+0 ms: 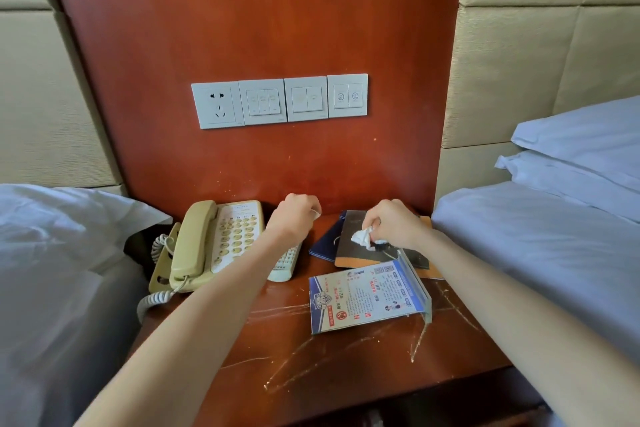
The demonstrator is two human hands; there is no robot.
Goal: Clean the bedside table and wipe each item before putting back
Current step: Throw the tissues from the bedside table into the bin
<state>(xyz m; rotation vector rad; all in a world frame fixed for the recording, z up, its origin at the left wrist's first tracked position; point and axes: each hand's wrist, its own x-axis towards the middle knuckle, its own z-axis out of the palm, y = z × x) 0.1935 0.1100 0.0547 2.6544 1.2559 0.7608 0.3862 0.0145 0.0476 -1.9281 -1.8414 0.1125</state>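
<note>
The scratched wooden bedside table (346, 360) stands between two beds. My right hand (394, 222) pinches a crumpled white tissue (362, 237) and presses it onto a dark booklet (349, 222) that lies on an orange-edged folder (429, 274) at the back right. My left hand (296, 215) is curled over the far end of a white remote control (284, 267), which lies beside the beige telephone (214, 243). My forearm hides the middle of the remote. An acrylic sign holder (367, 298) with a printed notice lies flat in front of the booklets.
A navy booklet (320, 246) pokes out left of the dark one. The phone's coiled cord (152, 302) hangs off the table's left edge. A socket and switches (278, 100) sit on the wood panel behind. White bedding (540, 253) flanks both sides.
</note>
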